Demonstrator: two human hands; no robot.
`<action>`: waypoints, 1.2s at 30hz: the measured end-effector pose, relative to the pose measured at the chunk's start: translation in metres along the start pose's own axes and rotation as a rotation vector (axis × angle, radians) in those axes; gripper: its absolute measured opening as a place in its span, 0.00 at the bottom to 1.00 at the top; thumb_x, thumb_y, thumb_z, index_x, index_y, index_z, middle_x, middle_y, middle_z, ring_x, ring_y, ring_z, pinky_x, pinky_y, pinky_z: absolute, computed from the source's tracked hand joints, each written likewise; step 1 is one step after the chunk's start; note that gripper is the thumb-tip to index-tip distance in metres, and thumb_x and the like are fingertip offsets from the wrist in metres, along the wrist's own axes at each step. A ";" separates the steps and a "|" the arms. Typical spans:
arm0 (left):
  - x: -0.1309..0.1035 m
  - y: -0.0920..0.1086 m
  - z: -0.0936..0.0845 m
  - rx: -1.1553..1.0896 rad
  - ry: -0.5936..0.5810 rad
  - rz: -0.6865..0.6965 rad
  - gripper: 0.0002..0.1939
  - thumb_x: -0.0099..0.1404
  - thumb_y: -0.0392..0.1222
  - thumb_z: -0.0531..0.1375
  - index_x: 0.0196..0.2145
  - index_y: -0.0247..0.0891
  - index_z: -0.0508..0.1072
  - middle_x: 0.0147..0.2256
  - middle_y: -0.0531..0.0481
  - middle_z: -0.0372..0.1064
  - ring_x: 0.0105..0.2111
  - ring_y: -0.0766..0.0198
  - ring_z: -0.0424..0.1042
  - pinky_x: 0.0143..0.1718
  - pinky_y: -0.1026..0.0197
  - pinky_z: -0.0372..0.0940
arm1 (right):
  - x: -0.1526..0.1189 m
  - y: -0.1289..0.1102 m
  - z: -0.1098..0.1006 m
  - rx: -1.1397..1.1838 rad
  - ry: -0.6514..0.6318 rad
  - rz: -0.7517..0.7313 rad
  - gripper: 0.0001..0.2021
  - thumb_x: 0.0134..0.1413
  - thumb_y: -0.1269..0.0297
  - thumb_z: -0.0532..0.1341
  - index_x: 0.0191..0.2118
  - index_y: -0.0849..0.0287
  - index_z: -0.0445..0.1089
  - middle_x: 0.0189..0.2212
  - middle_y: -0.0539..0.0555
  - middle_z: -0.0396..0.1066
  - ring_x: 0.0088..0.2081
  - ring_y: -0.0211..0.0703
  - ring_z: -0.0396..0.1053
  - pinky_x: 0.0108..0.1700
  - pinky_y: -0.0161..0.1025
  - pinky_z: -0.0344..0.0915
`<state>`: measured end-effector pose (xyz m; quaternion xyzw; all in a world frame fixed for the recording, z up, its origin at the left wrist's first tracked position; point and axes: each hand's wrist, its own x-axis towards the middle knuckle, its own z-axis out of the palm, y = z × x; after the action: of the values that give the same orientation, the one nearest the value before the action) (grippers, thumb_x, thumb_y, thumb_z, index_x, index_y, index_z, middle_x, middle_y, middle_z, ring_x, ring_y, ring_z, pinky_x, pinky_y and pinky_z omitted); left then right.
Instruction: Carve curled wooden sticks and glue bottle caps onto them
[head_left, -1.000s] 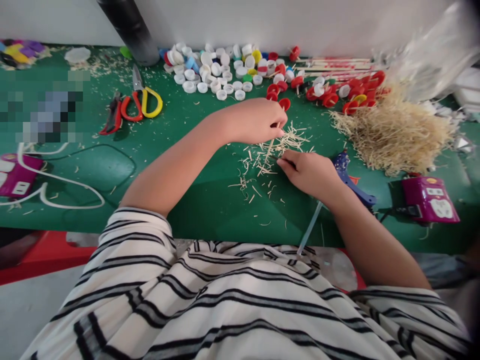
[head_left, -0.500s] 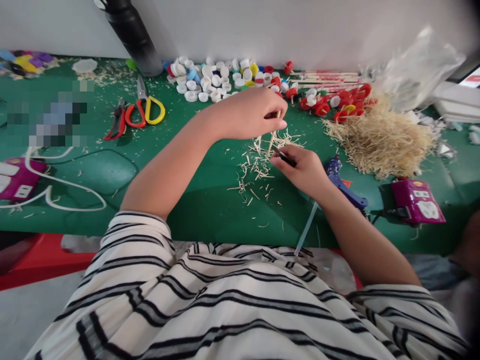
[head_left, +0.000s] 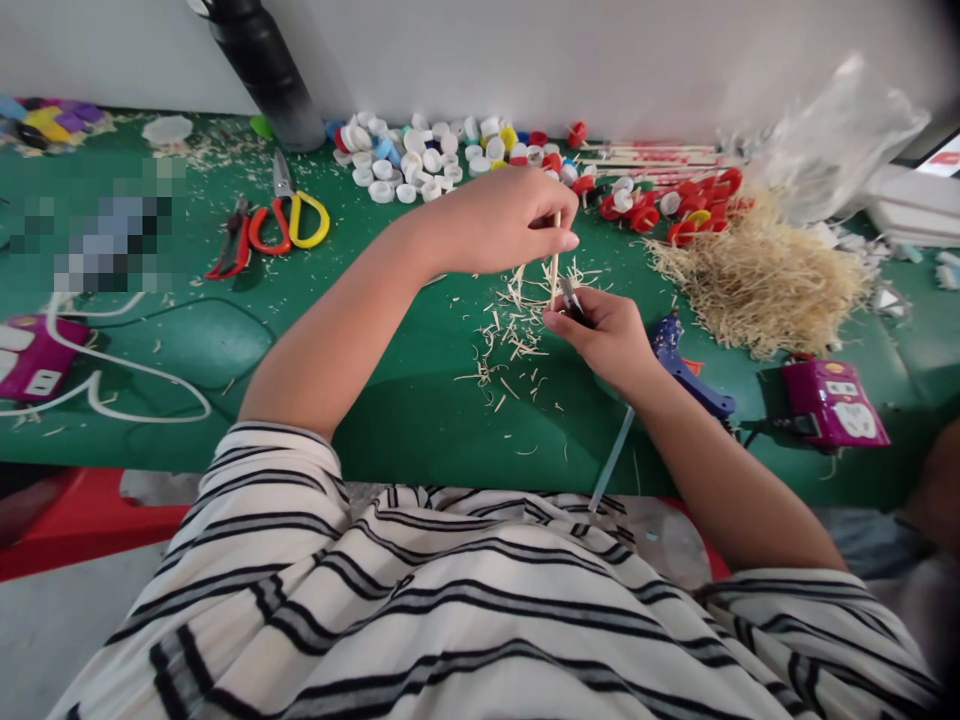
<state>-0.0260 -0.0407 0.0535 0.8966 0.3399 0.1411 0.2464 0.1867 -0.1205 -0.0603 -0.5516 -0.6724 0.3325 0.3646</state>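
My left hand (head_left: 525, 222) is closed on the upper end of a thin wooden stick (head_left: 555, 268), which points nearly straight down. Just below and to the right, my right hand (head_left: 600, 325) is closed around a small dark-handled knife (head_left: 571, 302). Its short metal blade tilts up beside the stick; whether the two touch I cannot tell. The thumb of my right hand is close to the stick's lower end. Pale wood shavings (head_left: 517, 335) lie scattered on the green table (head_left: 420, 400) under both hands.
Bottle caps (head_left: 412, 160) and red-capped sticks (head_left: 645, 205) line the back. A heap of wood fibre (head_left: 780, 270), a blue glue gun (head_left: 686, 370) and a purple power socket (head_left: 836, 400) sit right. Scissors (head_left: 289, 210), red-handled pliers (head_left: 234, 240) and a black bottle (head_left: 266, 75) stand left.
The stick has swung from a slant to nearly upright. The knife's blade has turned upward and moved slightly right, away from the stick. Both hands have shifted only a little.
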 end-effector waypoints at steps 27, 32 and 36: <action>-0.025 0.003 -0.037 -0.021 0.295 0.130 0.14 0.71 0.31 0.62 0.27 0.42 0.69 0.22 0.57 0.61 0.27 0.68 0.55 0.36 0.56 0.48 | -0.076 -0.070 -0.033 -0.454 -0.300 -0.531 0.05 0.71 0.64 0.67 0.45 0.50 0.82 0.47 0.55 0.81 0.48 0.51 0.73 0.53 0.51 0.69; -0.027 0.005 -0.037 0.113 0.322 0.193 0.14 0.76 0.37 0.62 0.30 0.38 0.67 0.25 0.59 0.51 0.26 0.73 0.52 0.38 0.59 0.45 | -0.129 -0.054 0.001 -0.418 -0.454 -0.519 0.09 0.74 0.71 0.63 0.47 0.56 0.82 0.37 0.52 0.79 0.38 0.43 0.72 0.42 0.45 0.64; -0.026 0.005 -0.037 0.205 0.306 0.112 0.10 0.78 0.38 0.61 0.35 0.35 0.74 0.28 0.57 0.52 0.39 0.58 0.80 0.48 0.57 0.61 | -0.129 -0.033 0.016 -0.457 -0.426 -0.480 0.11 0.76 0.65 0.64 0.42 0.54 0.84 0.32 0.51 0.74 0.36 0.43 0.67 0.43 0.45 0.57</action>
<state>-0.0576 -0.0486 0.0845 0.9026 0.3354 0.2542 0.0908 0.1730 -0.2543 -0.0563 -0.3643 -0.8996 0.1869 0.1520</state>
